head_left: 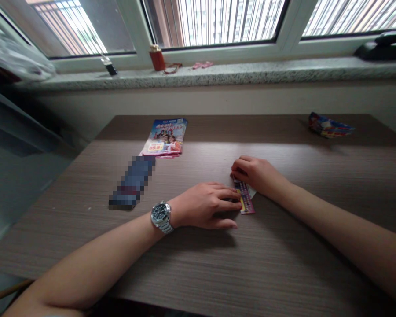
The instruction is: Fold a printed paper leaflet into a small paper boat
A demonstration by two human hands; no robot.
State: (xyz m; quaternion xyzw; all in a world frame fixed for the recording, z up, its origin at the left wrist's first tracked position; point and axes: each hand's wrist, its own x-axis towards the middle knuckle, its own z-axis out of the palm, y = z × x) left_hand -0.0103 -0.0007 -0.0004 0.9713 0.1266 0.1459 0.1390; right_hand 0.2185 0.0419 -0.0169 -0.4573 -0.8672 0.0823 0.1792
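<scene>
A folded paper flyer (248,203), printed in purple and yellow, lies on the wooden table between my hands. The fingertips of my left hand (211,204) press on its left side, with the fingers stretched out and the thumb apart. At the far end of the strip, my right hand (255,174) has its fingers curled and pinched on the paper. A pale corner of paper sticks out beside the strip under my right wrist. My right fingers partly cover the flyer's upper end. A metal watch (161,215) is on my left wrist.
A stack of colourful flyers (166,136) lies at the back left of the table (198,273), near a pixelated dark rectangular object (132,182). A folded paper piece (330,126) stands at the back right. On the windowsill (251,72) sits a red container (157,58).
</scene>
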